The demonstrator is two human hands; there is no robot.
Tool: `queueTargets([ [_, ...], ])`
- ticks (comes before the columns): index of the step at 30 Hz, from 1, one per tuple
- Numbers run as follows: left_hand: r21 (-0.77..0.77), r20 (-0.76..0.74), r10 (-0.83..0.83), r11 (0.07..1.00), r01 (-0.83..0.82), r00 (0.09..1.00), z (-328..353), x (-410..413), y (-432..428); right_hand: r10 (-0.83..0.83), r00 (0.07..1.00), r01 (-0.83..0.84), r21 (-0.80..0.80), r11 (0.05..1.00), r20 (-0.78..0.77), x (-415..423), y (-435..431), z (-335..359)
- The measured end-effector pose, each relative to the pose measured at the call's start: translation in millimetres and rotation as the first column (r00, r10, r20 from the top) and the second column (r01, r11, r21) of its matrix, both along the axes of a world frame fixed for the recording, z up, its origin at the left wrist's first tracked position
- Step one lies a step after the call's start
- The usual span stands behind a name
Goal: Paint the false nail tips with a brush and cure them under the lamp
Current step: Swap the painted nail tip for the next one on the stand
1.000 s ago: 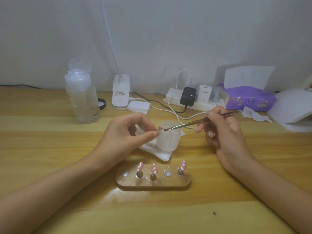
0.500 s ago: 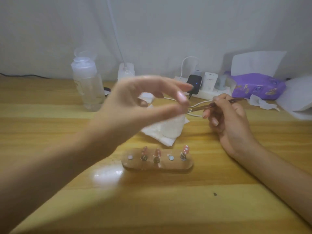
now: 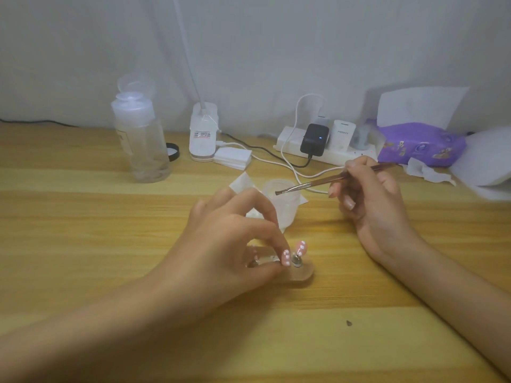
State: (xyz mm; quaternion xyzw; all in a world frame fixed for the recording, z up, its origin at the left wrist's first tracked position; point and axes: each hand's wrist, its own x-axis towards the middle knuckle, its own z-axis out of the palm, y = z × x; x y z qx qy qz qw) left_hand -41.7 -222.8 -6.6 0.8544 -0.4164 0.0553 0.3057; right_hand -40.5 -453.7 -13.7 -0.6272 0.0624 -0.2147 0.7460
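Note:
My left hand (image 3: 235, 244) reaches down over the wooden nail holder (image 3: 302, 275) and pinches a pink false nail tip with white dots (image 3: 286, 257) between thumb and forefinger, right at the holder's top. One more pink dotted tip (image 3: 300, 248) stands on its metal peg at the holder's right end. The hand hides the rest of the holder. My right hand (image 3: 370, 205) grips a thin brush (image 3: 309, 184). The brush's tip hovers over a small frosted jar (image 3: 282, 205). The white lamp's base (image 3: 203, 136) stands at the back.
A clear bottle (image 3: 141, 142) stands at the back left with a black cap (image 3: 173, 152) beside it. A power strip with chargers (image 3: 326, 150) and cables lies behind the jar. A purple tissue pack (image 3: 420, 145) and loose tissues are at the right. White tissue (image 3: 243, 183) lies under the jar.
My left hand rose from beside the jar toward the camera, then came down onto the holder with a nail tip pinched. My right hand kept the brush near the jar.

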Motion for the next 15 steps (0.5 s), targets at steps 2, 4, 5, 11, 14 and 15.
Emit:
queueTargets([
  [2,0.009,-0.037,0.017,1.0,-0.016,0.999,-2,0,-2,0.001,1.0,-0.001,0.004,1.0,0.001,0,0,0],
  [4,0.026,-0.064,0.04,0.999,-0.038,0.997,-2,-1,-3,0.003,1.0,-0.003,0.007,1.0,0.006,0,0,0],
  [5,0.038,-0.07,0.05,0.998,-0.047,0.996,-2,-1,-4,0.003,1.0,-0.003,0.007,1.0,0.008,0,-1,0],
  [11,0.17,0.047,0.09,0.981,-0.097,0.995,4,-5,-10,0.002,1.0,-0.002,0.009,1.0,0.001,0,-1,0],
  [14,0.225,0.186,0.087,0.966,-0.128,0.979,9,-9,-20,-0.005,1.0,0.005,0.005,1.0,-0.006,0,-1,1],
  [15,0.231,0.2,0.079,0.965,-0.126,0.976,11,-9,-22,-0.005,1.0,0.005,0.003,1.0,-0.007,-1,-1,1],
])
